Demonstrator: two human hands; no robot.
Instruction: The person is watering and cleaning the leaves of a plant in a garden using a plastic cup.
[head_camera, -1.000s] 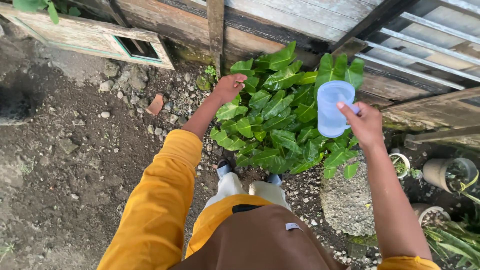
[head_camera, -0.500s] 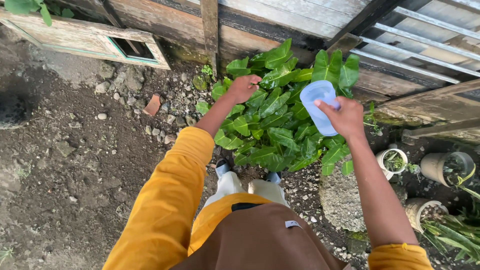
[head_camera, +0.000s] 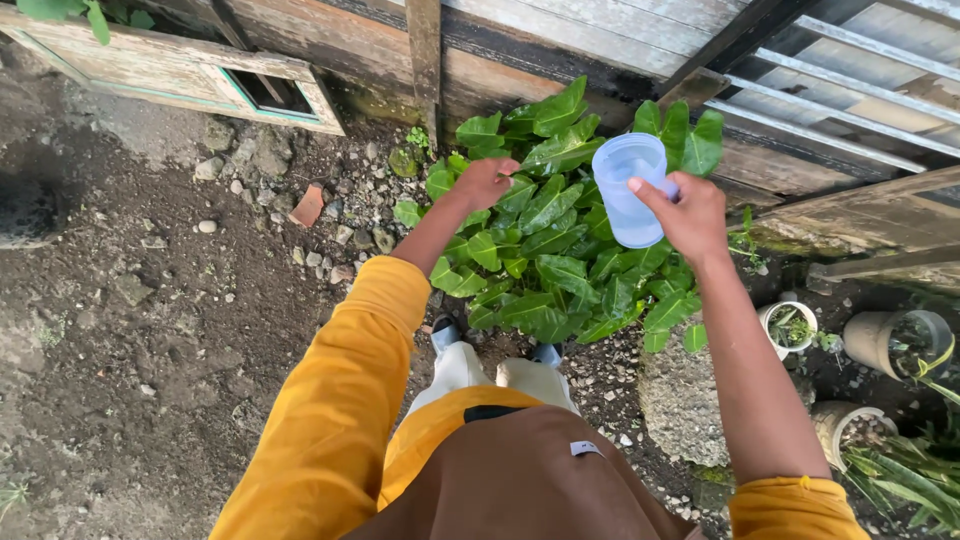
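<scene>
Dark soil (head_camera: 130, 330) and scattered stones fill the ground at your far left, with a weathered wooden frame (head_camera: 180, 75) lying against the plank fence (head_camera: 560, 40) above it. Moving across, your yellow sleeve runs up to your left hand (head_camera: 483, 182), which is closed loosely on the leaves at the upper left of the broad-leaved green plant (head_camera: 555, 240); whether it pinches one leaf or only presses among them, you cannot tell from this angle. Your shoes stand just below the plant, at its near edge.

Next comes the pale blue plastic cup (head_camera: 630, 190), held upright over the top of the plant, mouth open to the sky and level. Your right hand (head_camera: 688, 215) grips it from the right side, fingers wrapped round its wall, thumb across the front. Through the translucent wall it is hard to say how much water is inside, if any. No stream shows and the leaves do not look wet, so as far as this view tells, nothing has been poured: the cup is in place above the plant, and tipping it is what remains.

Further right sit a rough grey stone (head_camera: 690, 400) and several small pots (head_camera: 890, 340) with greenery.
</scene>
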